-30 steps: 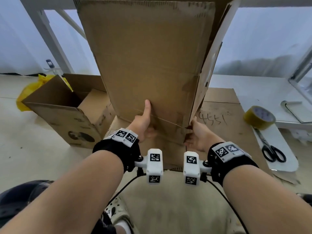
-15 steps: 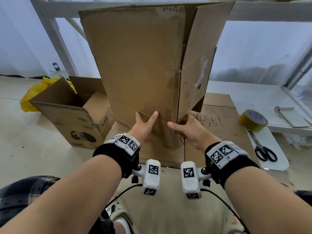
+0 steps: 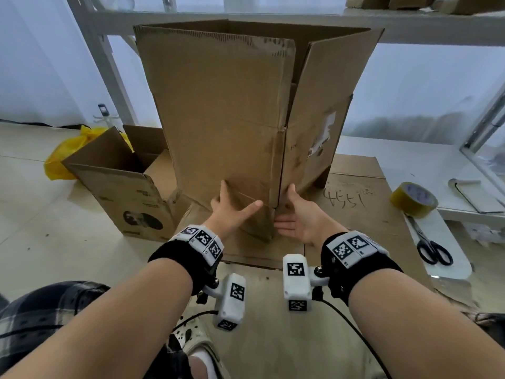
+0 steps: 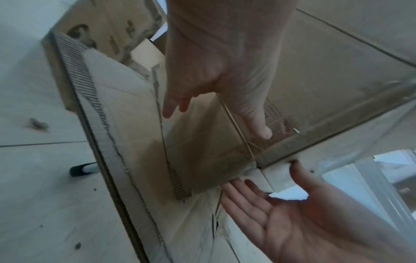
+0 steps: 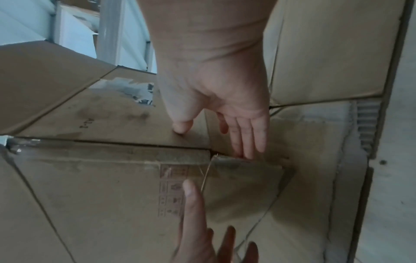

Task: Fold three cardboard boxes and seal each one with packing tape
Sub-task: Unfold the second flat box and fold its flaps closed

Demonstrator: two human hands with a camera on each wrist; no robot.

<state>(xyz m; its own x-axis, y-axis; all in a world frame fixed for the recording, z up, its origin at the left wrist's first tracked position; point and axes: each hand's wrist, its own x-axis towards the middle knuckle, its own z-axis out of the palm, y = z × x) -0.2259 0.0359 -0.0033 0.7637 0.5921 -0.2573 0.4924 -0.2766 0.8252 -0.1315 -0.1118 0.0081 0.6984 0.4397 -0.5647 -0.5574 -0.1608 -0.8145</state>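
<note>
A tall brown cardboard box (image 3: 226, 113) stands on end on flat cardboard, pulled out into a square tube with its top flaps up. My left hand (image 3: 236, 203) lies flat on the lower front panel with its fingers spread. In the left wrist view the left hand (image 4: 213, 113) has straight fingers on that panel. My right hand (image 3: 289, 212) is held palm up by the box's near bottom corner, its thumb on the right side panel. The right wrist view shows the right hand (image 5: 216, 140) with straight fingertips at the flap slit. A roll of yellow-brown packing tape (image 3: 414, 199) lies to the right.
An open, printed second box (image 3: 123, 187) stands on the left with a yellow bag (image 3: 62, 157) behind it. Flat cardboard with handwriting (image 3: 355, 203) covers the floor on the right. Black scissors (image 3: 431, 247) lie on a white sheet. A white shelf frame (image 3: 101, 64) rises behind.
The box has spread from nearly flat into a square tube, its right side swinging out. My right hand has let go of the edge, and both hands now lie open against the lower box.
</note>
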